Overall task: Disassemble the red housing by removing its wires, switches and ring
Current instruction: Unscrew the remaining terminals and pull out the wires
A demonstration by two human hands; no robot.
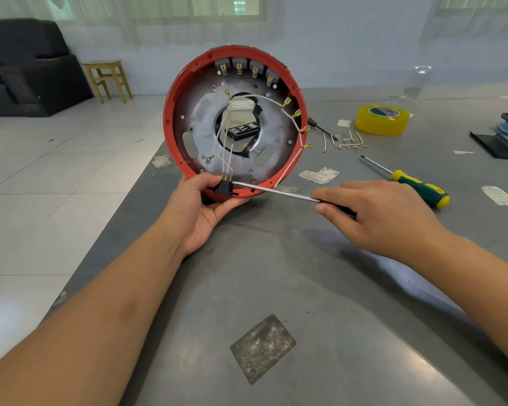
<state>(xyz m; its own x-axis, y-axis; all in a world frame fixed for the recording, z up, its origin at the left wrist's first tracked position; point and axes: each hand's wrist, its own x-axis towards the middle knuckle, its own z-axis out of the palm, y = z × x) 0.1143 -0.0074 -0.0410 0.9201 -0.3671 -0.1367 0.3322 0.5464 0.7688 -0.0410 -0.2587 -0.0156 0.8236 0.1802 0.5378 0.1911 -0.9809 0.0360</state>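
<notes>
Over grey table (335,288), red housing (170,112) upright in left grip (201,209); right grip (376,212) around screwdriver (276,192).

A plain workshop room: grey metal workbench (320,288) strewn with a screwdriver (417,187), tape roll (382,120), tiled floor (56,159).

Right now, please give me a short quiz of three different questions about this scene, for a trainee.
1. True or false: the left hand steadies the round red plastic housing on its edge on the grey metal table.
2. Where does the tip of the thin metal screwdriver in the right hand point? A) the yellow tape roll B) the black connector block on the lower rim C) the grey switches at the top
3. Fill in: a spare screwdriver with a green and ____ handle lies on the table.

Key: 1 true; 2 B; 3 yellow.
</notes>
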